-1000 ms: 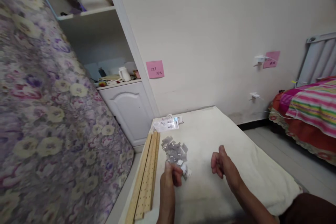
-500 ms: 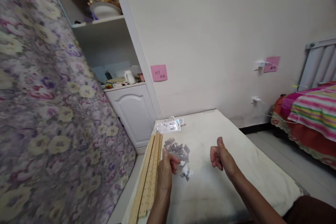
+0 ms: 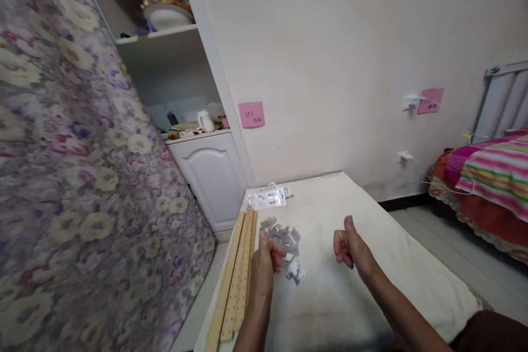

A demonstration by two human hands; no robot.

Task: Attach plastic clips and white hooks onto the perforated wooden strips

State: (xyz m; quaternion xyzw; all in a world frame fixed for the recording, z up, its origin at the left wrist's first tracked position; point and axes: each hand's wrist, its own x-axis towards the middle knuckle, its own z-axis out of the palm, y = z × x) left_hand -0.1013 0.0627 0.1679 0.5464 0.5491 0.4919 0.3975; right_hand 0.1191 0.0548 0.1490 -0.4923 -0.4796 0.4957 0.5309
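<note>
My left hand (image 3: 266,264) hovers over a cream-covered table (image 3: 371,286), fingers curled at the near edge of a pile of small clear plastic bags (image 3: 282,235); whether it grips one I cannot make out. A crumpled small bag (image 3: 295,271) lies just right of that hand. My right hand (image 3: 351,248) is held loosely closed, thumb up, a little to the right of the pile, with nothing visible in it. Long perforated wooden strips (image 3: 236,280) lie along the table's left edge beside my left hand.
A larger clear packet (image 3: 267,198) lies at the table's far left corner. A floral mattress (image 3: 74,176) leans at the left. A white cupboard (image 3: 206,173) with shelves stands behind. A pink note (image 3: 251,114) is on the wall. A striped bed (image 3: 490,176) stands at the right.
My left hand moved up from the crumpled bag to the near edge of the pile. The right hand stayed almost still. The view shifted slightly.
</note>
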